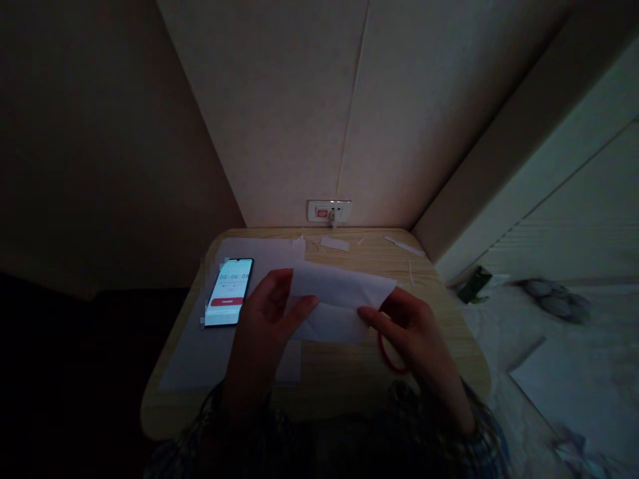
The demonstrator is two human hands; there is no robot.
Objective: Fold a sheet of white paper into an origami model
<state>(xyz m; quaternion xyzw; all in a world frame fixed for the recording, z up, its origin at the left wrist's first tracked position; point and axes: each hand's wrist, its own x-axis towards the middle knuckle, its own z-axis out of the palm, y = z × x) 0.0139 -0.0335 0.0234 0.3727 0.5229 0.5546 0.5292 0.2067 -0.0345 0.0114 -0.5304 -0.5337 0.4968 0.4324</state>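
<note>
Pinching a white paper (344, 286) from both ends — left hand (264, 313) thumb on its left part, right hand (412, 322) thumb on its lower right, other fingers curled behind. Paper's held over the middle of the wooden table (329, 382), creased across. Red loop (392, 359) by the right hand, partly hidden — can't tell what it belongs to. Lit phone (229, 293) on a larger sheet (279, 253), left. Paper scraps (334, 244) along the far edge.
</note>
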